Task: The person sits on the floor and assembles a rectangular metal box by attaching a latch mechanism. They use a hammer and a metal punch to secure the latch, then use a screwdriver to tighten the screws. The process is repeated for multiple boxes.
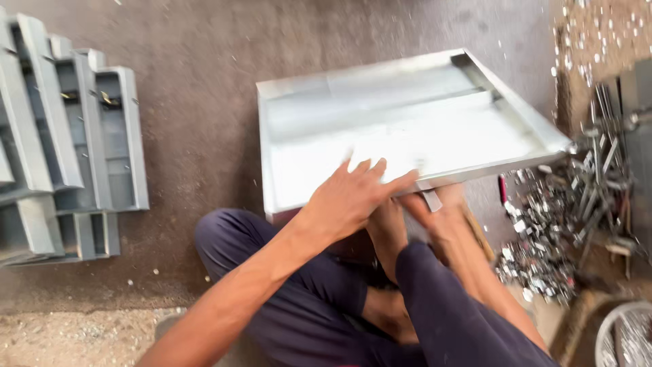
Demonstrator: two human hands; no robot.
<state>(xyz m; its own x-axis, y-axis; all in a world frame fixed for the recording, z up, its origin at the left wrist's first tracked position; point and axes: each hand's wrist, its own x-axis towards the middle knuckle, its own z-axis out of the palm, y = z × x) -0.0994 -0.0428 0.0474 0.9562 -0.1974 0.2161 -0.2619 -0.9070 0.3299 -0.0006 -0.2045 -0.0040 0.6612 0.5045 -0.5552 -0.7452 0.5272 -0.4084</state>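
Note:
A large shiny sheet-metal tray (407, 115) with folded rims lies on the floor in front of my crossed legs, its near edge resting over them. My left hand (353, 197) lies flat on the tray's near edge, fingers spread. My right hand (438, 211) is under that near edge, by a small grey metal piece (430, 200); the tray hides most of its fingers, so its grip is unclear.
Several grey metal channel-shaped parts (68, 136) are stacked at the left on the brown floor. A heap of small shiny metal scraps and fittings (557, 231) lies at the right. A white wire-mesh object (625, 336) shows at the bottom right corner.

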